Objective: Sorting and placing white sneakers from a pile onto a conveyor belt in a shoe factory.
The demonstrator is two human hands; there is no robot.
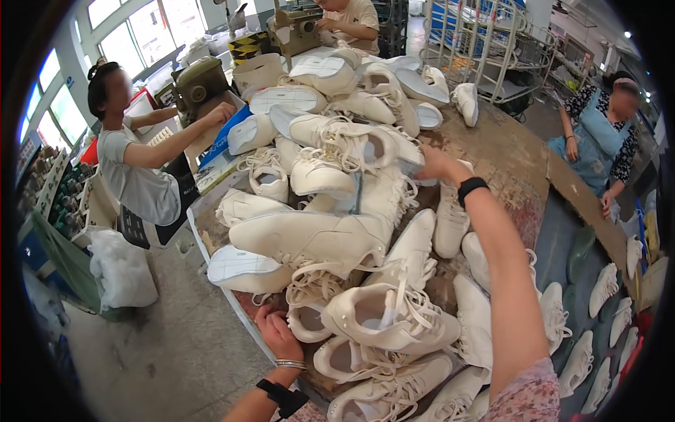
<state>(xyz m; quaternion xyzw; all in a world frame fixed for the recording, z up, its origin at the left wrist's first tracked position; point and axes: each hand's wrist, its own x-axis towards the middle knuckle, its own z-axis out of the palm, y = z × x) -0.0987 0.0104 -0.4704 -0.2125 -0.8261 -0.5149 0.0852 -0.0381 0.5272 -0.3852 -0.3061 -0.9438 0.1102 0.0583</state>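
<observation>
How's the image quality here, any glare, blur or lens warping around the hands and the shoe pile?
Head view: strong fisheye, so the table edge bows and the corners are black. The windows at upper left are blown out white. The white shoes are evenly lit with soft shadows. The right hand, reaching into the pile, looks slightly smeared; the left hand, on the table edge, is sharp.

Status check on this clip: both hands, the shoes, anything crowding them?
Left hand resting on table edge, holding nothing. Right hand reaching into white shoe pile, grip unclear. Loose laces and stacked shoes crowd both.
</observation>
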